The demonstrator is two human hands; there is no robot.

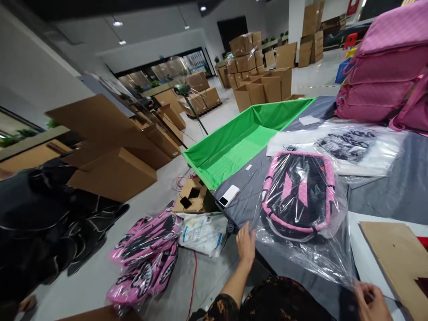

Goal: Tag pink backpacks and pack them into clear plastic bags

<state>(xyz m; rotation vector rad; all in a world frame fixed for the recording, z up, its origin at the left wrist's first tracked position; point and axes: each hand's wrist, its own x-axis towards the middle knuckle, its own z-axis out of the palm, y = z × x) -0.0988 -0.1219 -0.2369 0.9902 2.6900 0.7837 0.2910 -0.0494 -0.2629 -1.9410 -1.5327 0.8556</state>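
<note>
grey cloth table (384, 196) | crinkly clear bag (310, 249) over pink-black backpack (297, 191) | left hand (246, 244) flat, right hand (371, 303) pinching bag

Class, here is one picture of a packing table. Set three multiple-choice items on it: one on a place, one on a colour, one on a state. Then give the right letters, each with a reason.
1. Where does the white phone lie?
A. on the grey table near its edge
B. on the floor
C. on the pink bags

2. What colour is the cloth bin at the table's far end?
A. red
B. green
C. blue

3. What state is the pink and black backpack in?
A. bare on the table
B. in a cardboard box
C. inside a clear plastic bag

Key: 1 A, the phone rests on the grey surface by the corner. 2 B, the bin's fabric is bright green. 3 C, clear film covers the backpack, and the left hand and right hand are at the bag's open end.
</note>
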